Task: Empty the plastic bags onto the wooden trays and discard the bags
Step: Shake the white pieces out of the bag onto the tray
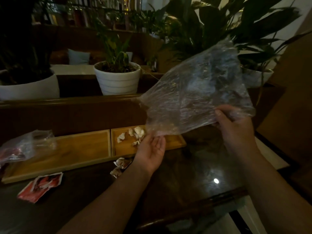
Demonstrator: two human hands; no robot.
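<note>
A clear plastic bag (194, 92) is held up above the table, spread wide and looking empty. My right hand (234, 127) grips its right edge. My left hand (152, 149) pinches its lower left corner, just over the right wooden tray (172, 143). Several crumpled white paper pieces (135, 135) lie on that tray. The left wooden tray (72, 152) is longer and bare in the middle. A second plastic bag (22, 146) with red and white scraps inside rests on its left end.
Two crumpled wrappers (120, 166) lie on the dark glossy table (194, 179) in front of the trays. A torn red and white paper (40, 186) lies at the lower left. White plant pots (118, 80) stand on the ledge behind.
</note>
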